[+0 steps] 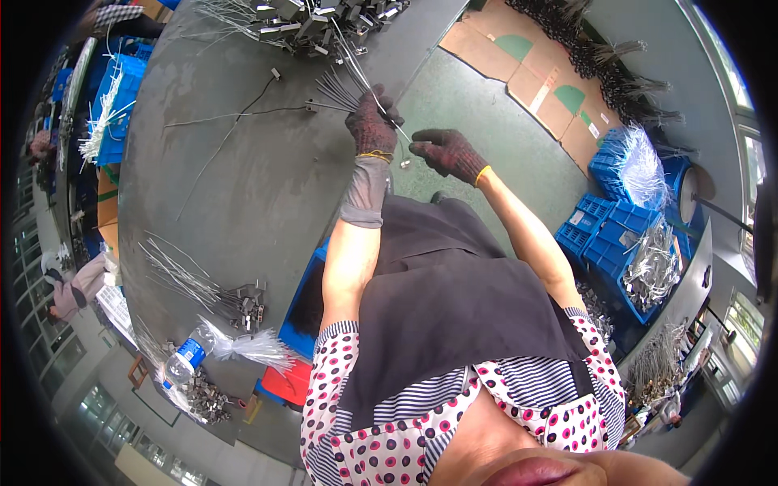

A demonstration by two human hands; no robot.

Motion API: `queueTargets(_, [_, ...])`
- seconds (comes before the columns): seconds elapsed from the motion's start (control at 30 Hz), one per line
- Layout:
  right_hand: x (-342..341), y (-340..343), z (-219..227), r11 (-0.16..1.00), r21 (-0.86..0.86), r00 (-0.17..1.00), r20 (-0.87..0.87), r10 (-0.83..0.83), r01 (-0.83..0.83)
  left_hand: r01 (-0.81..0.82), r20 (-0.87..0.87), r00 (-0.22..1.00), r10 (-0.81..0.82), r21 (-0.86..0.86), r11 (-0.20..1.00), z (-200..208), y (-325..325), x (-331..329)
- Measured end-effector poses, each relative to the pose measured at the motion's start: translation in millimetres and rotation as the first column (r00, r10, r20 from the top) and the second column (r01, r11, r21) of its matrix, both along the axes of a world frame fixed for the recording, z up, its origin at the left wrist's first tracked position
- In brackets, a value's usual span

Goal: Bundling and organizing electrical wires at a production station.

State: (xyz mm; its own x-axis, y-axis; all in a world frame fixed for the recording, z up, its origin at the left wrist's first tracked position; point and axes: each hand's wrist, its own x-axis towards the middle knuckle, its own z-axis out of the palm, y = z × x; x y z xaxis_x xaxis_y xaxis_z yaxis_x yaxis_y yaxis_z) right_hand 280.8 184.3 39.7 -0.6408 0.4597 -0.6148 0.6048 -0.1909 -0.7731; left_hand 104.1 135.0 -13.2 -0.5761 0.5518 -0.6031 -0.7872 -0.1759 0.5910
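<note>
I have the left hand (pixel 373 128) clamped round a sheaf of thin wires (pixel 339 91) at the edge of the table (pixel 235 170); the right hand (pixel 450 154) is just beside one lower end, and I can't tell whether its fingertips pinch it. I judge the wires light, springy and apt to slide and fan apart, so mid-bundle seems the best hold. The gloves (pixel 371 139) look like coarse dark knit. On the smooth grey tabletop lies a heap of boxy, metallic-looking parts (pixel 314 26).

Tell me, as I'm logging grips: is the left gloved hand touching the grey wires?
Touching: the head view shows the left hand closed around the grey wires, which fan out from its grip.
</note>
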Motion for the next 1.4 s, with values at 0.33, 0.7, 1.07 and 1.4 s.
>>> queueTargets(0.33, [150.2, -49.7, -62.4, 0.896, 0.397, 0.975, -0.01, 0.222, -0.2, 0.587, -0.37, 0.741, -0.56, -0.048, 0.808, -36.8, -67.3, 141.5])
queueTargets(0.7, [175.1, -96.6, -57.0, 0.916, 0.349, 0.975, -0.169, -0.146, 0.198, 0.457, -0.002, 0.888, -0.46, 0.112, 0.882, 42.6, -32.9, 187.3])
queueTargets(1.07, [-88.0, -48.2, 55.2, 0.926, 0.375, 0.98, -0.198, 0.029, 0.048, -0.138, 0.04, 0.99, 0.132, 0.305, 0.942, 136.4, -50.2, -81.0])
queueTargets(1.4, [-229.2, -15.7, -24.0, 0.876, 0.416, 0.97, 0.117, 0.215, -0.244, -0.468, -0.847, 0.5, -0.181, -0.44, 0.766, -67.1, -51.3, -273.0])
